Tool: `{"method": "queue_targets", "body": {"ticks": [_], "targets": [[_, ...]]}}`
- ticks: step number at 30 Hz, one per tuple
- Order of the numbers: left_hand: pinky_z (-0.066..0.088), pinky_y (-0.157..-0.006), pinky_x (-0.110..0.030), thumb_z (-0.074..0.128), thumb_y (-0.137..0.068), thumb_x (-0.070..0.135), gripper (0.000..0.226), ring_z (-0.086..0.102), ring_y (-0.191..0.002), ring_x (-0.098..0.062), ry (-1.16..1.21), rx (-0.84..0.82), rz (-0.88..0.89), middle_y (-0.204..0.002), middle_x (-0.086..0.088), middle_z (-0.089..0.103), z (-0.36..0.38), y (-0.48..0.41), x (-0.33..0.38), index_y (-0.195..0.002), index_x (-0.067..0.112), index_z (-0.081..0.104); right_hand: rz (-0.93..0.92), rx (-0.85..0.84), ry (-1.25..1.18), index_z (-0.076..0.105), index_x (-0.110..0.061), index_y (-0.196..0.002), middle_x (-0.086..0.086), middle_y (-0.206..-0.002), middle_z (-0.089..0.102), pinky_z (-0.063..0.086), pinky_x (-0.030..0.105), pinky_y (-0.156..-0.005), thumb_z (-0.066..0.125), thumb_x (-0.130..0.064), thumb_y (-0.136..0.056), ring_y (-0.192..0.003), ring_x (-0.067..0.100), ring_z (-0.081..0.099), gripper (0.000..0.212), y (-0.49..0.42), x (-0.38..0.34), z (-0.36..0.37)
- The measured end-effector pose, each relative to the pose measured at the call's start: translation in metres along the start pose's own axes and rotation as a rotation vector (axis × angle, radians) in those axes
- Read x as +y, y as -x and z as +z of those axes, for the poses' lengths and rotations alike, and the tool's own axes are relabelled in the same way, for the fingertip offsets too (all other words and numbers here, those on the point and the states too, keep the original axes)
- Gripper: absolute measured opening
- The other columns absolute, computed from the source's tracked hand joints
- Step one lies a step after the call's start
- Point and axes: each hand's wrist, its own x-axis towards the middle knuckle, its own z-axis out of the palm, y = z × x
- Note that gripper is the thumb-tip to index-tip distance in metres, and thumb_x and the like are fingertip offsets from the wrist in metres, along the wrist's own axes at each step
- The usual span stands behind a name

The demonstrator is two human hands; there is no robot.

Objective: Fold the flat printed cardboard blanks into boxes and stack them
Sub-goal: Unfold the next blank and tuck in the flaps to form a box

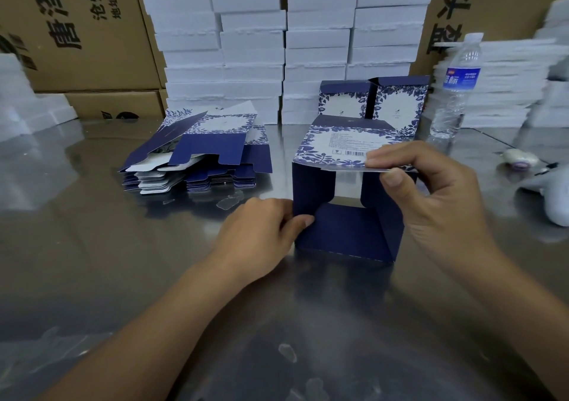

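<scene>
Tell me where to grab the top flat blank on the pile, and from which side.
Probably best: pinch the top blank by its near blue flap edge, coming from the person's side. That edge sits slightly lifted off the pile, while the far edge lies close to the stacked white boxes.

A packing workshop or stockroom; a bare steel tabletop (92, 246) serves as the workbench; behind it plain white boxes (252, 40) are stacked in tight columns to the top of the view; big brown shipping cartons (92, 31) printed with black Chinese characters stand at both sides; a heap of flat printed blanks (200, 151) lies on the tabletop; two folded boxes (397, 102) stand at the back, a half-folded box (348, 231) in front; more white stock (508, 86) is piled at the right.
</scene>
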Motion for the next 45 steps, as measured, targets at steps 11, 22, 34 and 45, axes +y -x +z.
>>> {"method": "queue_targets", "body": {"ticks": [11, 22, 34, 45], "targets": [[0.050, -0.074, -0.040, 0.050, -0.091, 0.049, 0.038, 0.061, -0.080, -0.025, -0.030, -0.145, -0.077, -0.080, -0.002, 0.067, 0.004, 0.001, -0.005, -0.078, 0.016, 0.061, 0.000, -0.013, 0.007, 0.061, -0.032, -0.085, -0.012, -0.093, 0.065, 0.045, 0.026, -0.088, 0.049, -0.070, -0.076, -0.098, 0.017, 0.061, 0.041, -0.001, 0.000, -0.001], [0.049, -0.068, -0.038, 0.054, -0.088, 0.048, 0.031, 0.056, -0.070, -0.021, -0.011, -0.125, -0.057, -0.067, 0.004, 0.058, 0.006, 0.001, -0.004, -0.072, 0.021, 0.055, 0.017, -0.012, 0.023, 0.058, -0.035, -0.085, -0.016, -0.088, 0.062, 0.039, 0.018, -0.082, 0.043, -0.073, -0.077, -0.090, 0.007, 0.056, 0.042, -0.001, 0.003, -0.003], [0.040, -0.062, -0.031, 0.063, -0.088, 0.035, 0.028, 0.047, -0.064, -0.010, 0.002, -0.104, -0.035, -0.064, 0.009, 0.051, 0.003, 0.001, -0.004, -0.065, 0.024, 0.050, -0.016, -0.042, 0.054, 0.057, -0.030, -0.090, -0.006, -0.094, 0.062, 0.042, 0.026, -0.087, 0.035, -0.074, -0.080, -0.098, 0.022, 0.057, 0.050, 0.000, 0.003, -0.003], [0.045, -0.061, -0.029, 0.063, -0.075, 0.057, 0.033, 0.050, -0.064, -0.004, 0.032, -0.136, 0.039, -0.070, 0.010, 0.055, 0.000, -0.001, -0.006, -0.067, 0.027, 0.052, -0.019, -0.020, 0.324, 0.062, -0.024, -0.106, -0.013, -0.108, 0.055, 0.037, 0.018, -0.095, 0.065, -0.030, -0.081, -0.110, 0.012, 0.053, 0.027, 0.005, 0.011, -0.001]]}}
